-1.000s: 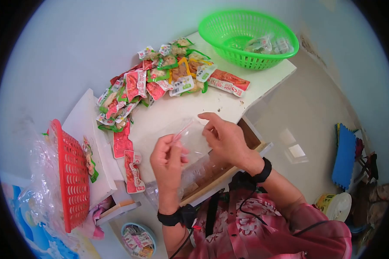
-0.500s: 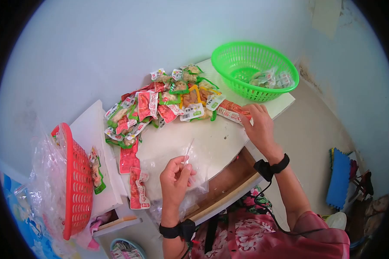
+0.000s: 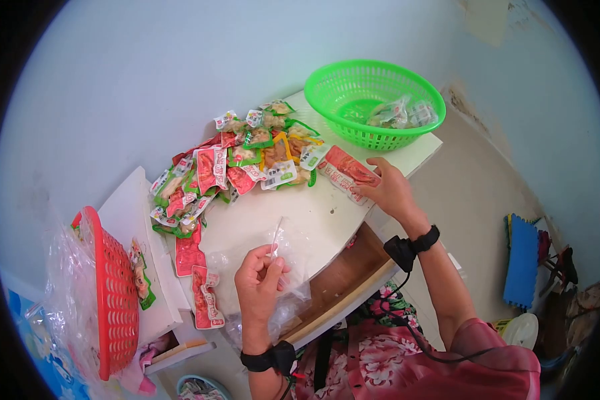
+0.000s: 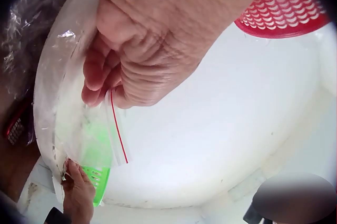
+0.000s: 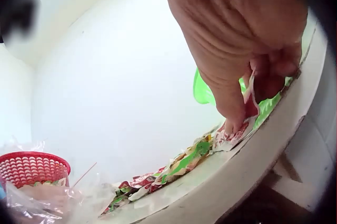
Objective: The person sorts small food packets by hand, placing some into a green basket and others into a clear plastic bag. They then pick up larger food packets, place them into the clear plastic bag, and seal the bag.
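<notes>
The left hand (image 3: 259, 283) pinches a clear zip bag (image 3: 293, 247) near its top; in the left wrist view the bag's red zip line (image 4: 119, 129) hangs just below the fingers of that hand (image 4: 152, 34). At the right end of the packet pile, the right hand (image 3: 397, 195) has its thumb and fingers on the near end of a long red packet (image 3: 347, 170). In the right wrist view, the right hand (image 5: 242, 40) grips this red and white packet (image 5: 237, 134) between thumb and fingers, its edge raised between them.
A pile of snack packets (image 3: 240, 157) curves along the wall side of the white table (image 3: 247, 223). A green basket (image 3: 373, 137) holding bagged items stands behind the right hand. At the left is a red basket (image 3: 117, 300); an open drawer (image 3: 340, 277) is below the table's front edge.
The right hand has left the clear bag, reached right to the long red packet and taken hold of its end. The left hand has kept the bag. The head view has shifted.
</notes>
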A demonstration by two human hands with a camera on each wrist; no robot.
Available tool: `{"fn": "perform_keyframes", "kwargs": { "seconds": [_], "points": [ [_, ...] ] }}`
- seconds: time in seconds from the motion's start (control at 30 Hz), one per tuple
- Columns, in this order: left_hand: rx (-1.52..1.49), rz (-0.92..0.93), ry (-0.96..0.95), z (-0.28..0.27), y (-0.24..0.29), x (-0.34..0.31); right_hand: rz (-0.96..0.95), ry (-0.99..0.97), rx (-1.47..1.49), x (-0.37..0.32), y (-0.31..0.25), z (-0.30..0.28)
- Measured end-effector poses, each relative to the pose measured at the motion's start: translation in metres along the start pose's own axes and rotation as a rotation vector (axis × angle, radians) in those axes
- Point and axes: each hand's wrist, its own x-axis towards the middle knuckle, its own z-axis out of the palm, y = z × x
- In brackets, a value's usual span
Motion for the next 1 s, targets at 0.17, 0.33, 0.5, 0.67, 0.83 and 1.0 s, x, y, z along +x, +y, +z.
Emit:
{"fn": "perform_keyframes", "kwargs": {
  "seconds": [0.17, 0.33, 0.5, 0.67, 0.83, 1.0],
  "points": [
    [0.033, -0.022, 0.036, 0.005, 0.005, 0.001, 0.026, -0.122, 0.420, -0.006, 0.028, -0.001],
    [0.018, -0.017, 0.091, 0.011, 0.002, -0.001, 0.172, -0.120, 0.917, -0.044, 0.008, -0.023],
    [0.072, 0.024, 0.103, 0.025, 0.011, -0.006, 0.099, -0.270, 0.937, -0.084, -0.011, -0.031],
    [0.245, 0.166, 0.127, 0.036, 0.023, -0.004, 0.048, -0.373, 0.798, -0.087, -0.017, -0.031],
    [0.351, 0.307, 0.084, 0.046, 0.024, 0.007, 0.066, -0.574, 0.847, -0.076, -0.033, -0.034],
    [0.270, 0.263, 0.057, 0.060, 0.033, 0.001, 0.082, -0.605, 0.965, -0.067, -0.031, -0.010]
  ]
}}
